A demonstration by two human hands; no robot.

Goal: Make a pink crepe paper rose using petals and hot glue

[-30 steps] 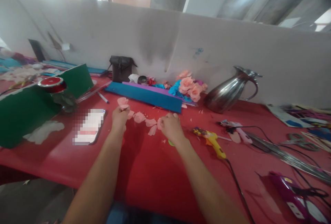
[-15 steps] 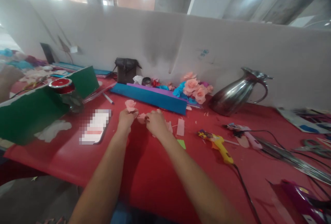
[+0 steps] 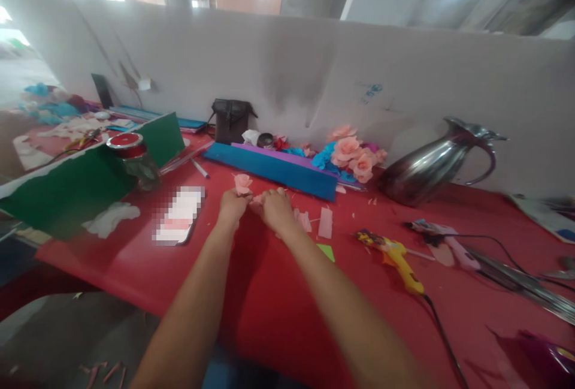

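My left hand is closed around the base of a pink paper flower, whose petals stand up above the fingers. Close beside it, my right hand pinches a small pink paper petal between thumb and fingers. The petal lies between the two hands, and the fingertips partly cover it. Just right of my right hand are cut pink paper pieces and a pink paper strip on the red table.
A phone and a jar with a red lid are on the left. Blue sheets and finished paper flowers lie behind. To the right are a yellow glue gun, a pink glue gun and a metal jug.
The view has turned slightly left, so everything appears shifted to the right. My hands stay close together, the right hand now slightly nearer the left, with the flower still held.
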